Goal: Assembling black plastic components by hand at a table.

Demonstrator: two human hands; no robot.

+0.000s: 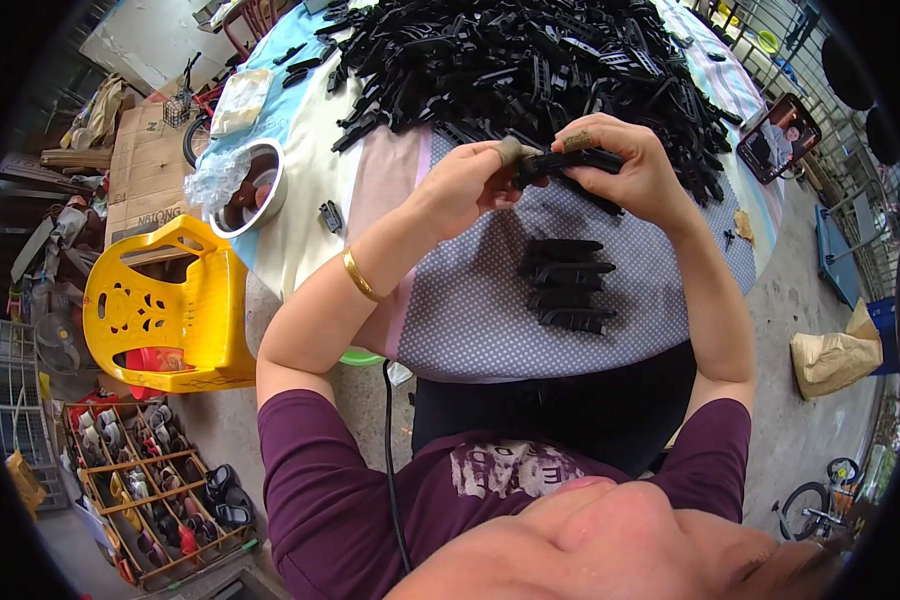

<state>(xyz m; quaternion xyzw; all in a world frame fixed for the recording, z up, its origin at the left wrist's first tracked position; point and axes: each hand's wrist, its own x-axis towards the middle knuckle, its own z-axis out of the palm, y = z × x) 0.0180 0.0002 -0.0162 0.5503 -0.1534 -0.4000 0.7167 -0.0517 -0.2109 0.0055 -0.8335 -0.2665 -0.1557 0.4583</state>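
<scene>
Both hands meet above the table and hold one black plastic part (560, 165) between them. My left hand (470, 180) grips its left end, with a wrapped fingertip on it. My right hand (625, 165) closes over its right end, a wrapped finger on top. Below the hands, a small stack of the same black parts (567, 285) lies on the dotted grey cloth (470, 320). A large heap of black plastic parts (530, 60) covers the far side of the table. A gold bangle sits on my left wrist.
A metal bowl (255, 190) with a clear plastic bag stands at the table's left edge. A yellow plastic chair (165, 310) is at the left, a wooden shoe rack (155, 485) below it. A phone (778, 137) lies at the right edge. A brown sack (835, 358) sits on the floor.
</scene>
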